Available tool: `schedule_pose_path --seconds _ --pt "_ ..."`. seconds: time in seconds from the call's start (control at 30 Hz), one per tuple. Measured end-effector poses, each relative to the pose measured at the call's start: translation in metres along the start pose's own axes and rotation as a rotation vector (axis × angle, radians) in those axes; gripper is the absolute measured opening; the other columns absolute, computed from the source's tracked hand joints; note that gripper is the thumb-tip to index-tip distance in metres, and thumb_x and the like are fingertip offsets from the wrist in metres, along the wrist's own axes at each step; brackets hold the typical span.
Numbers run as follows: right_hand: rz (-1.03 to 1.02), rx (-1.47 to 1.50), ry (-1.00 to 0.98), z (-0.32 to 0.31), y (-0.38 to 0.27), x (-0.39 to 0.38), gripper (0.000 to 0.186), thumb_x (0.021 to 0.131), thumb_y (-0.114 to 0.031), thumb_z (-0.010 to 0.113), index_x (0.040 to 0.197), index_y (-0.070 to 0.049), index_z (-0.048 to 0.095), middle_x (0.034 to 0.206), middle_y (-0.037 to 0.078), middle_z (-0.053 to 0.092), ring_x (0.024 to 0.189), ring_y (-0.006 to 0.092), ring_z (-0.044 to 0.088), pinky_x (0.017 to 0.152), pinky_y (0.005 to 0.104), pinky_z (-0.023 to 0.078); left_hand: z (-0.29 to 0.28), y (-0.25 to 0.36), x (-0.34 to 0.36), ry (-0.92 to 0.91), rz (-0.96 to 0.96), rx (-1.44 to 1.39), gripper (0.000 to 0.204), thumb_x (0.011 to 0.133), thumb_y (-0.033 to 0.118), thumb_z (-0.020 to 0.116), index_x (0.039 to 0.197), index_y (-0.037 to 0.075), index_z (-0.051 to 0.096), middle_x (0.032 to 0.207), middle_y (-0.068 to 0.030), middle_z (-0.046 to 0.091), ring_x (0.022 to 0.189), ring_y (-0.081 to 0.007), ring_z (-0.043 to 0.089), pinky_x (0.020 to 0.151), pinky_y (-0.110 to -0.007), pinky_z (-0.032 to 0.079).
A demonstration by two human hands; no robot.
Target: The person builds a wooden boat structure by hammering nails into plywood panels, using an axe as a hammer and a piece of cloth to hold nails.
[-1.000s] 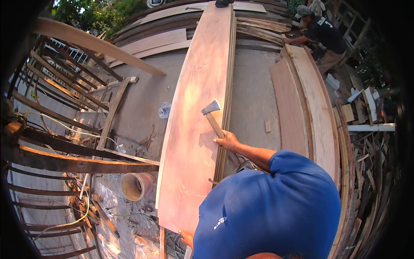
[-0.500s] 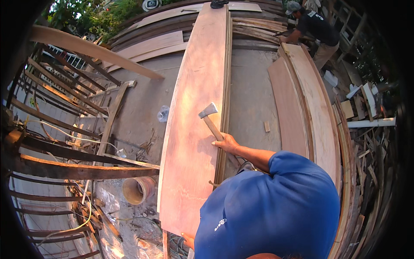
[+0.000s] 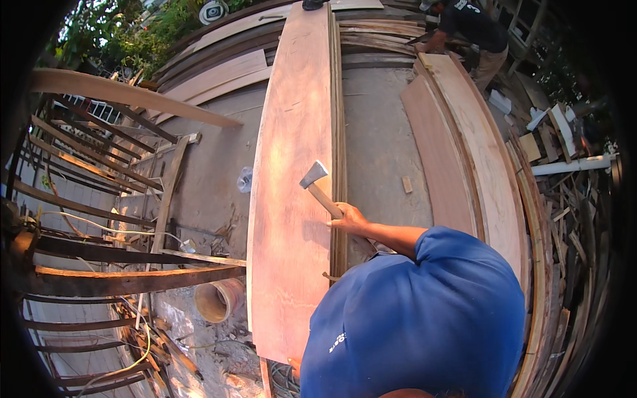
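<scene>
My right hand [image 3: 350, 220] is closed around the wooden handle of a hatchet [image 3: 325, 199]. Its grey metal head points up and away, above a long reddish-brown wooden board [image 3: 285, 252]. That board lies on top of a stack of similar boards and runs far ahead of me. At the near end of the board is my left hand [image 3: 294, 364], its fingertips on the edge and the rest covered by my blue shirt. A small bent piece [image 3: 330, 276] sticks out at the stack's right edge.
Another stack of boards [image 3: 484, 132] lies to the right, with a person [image 3: 468, 33] bent over its far end. Dark timber beams [image 3: 133, 278] reach in from the left. A bucket [image 3: 219, 300] stands left of my board. Scrap wood [image 3: 570, 265] piles up far right.
The view has shifted, so the board sits farther left. My right hand keeps the hatchet, now slightly more to the right over the board's edge. My left hand shows less.
</scene>
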State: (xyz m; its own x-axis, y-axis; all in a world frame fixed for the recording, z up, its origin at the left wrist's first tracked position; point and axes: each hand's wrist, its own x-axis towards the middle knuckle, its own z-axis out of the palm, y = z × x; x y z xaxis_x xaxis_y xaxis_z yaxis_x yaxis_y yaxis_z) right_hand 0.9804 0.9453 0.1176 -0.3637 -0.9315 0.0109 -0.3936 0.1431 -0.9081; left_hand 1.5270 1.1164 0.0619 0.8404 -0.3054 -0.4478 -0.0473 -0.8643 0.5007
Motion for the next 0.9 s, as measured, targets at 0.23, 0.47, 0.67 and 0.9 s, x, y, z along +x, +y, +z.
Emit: schedule_pose_path --seconds 0.23,0.47,0.67,0.9 --pt "0.377 0.073 -0.144 -0.098 -0.059 0.035 0.051 0.090 -0.035 0.082 0.121 0.001 0.064 0.089 0.016 0.071 0.083 0.0267 0.072 0.078 0.0429 0.059 -0.009 0.014 -0.014 0.049 -0.027 0.046 0.056 0.104 0.039 0.062 0.124 -0.013 0.065 0.123 -0.0319 0.068 0.115 -0.0464 0.064 0.102 -0.051 0.050" --pt "0.088 0.086 0.218 -0.191 -0.018 0.140 0.047 0.100 -0.026 0.068 0.141 -0.007 0.056 0.091 0.017 0.072 0.083 0.0239 0.072 0.075 0.0421 0.056 -0.041 0.086 -0.077 0.328 0.314 0.239 0.055 0.104 0.038 0.063 0.124 -0.013 0.065 0.123 -0.0319 0.068 0.115 -0.0464 0.064 0.102 -0.051 0.050" --pt "0.197 -0.068 0.391 -0.237 0.125 0.188 0.050 0.104 -0.023 0.060 0.151 -0.010 0.049 0.095 0.029 0.072 0.090 0.0445 0.074 0.077 0.0496 0.056 0.214 0.375 -0.311 -0.028 1.343 0.109 0.050 0.099 0.025 0.070 0.135 -0.009 0.059 0.143 -0.0310 0.055 0.134 -0.0463 0.052 0.115 -0.054 0.040" --pt "0.401 -0.255 0.173 -0.317 0.183 0.358 0.061 0.100 -0.022 0.053 0.157 -0.006 0.041 0.101 0.036 0.070 0.098 0.0511 0.071 0.085 0.0551 0.054 0.501 0.556 -0.481 -0.471 1.881 0.441 0.104 0.089 0.049 0.079 0.163 -0.001 0.028 0.169 -0.0258 0.028 0.155 -0.0461 0.027 0.126 -0.060 0.022"
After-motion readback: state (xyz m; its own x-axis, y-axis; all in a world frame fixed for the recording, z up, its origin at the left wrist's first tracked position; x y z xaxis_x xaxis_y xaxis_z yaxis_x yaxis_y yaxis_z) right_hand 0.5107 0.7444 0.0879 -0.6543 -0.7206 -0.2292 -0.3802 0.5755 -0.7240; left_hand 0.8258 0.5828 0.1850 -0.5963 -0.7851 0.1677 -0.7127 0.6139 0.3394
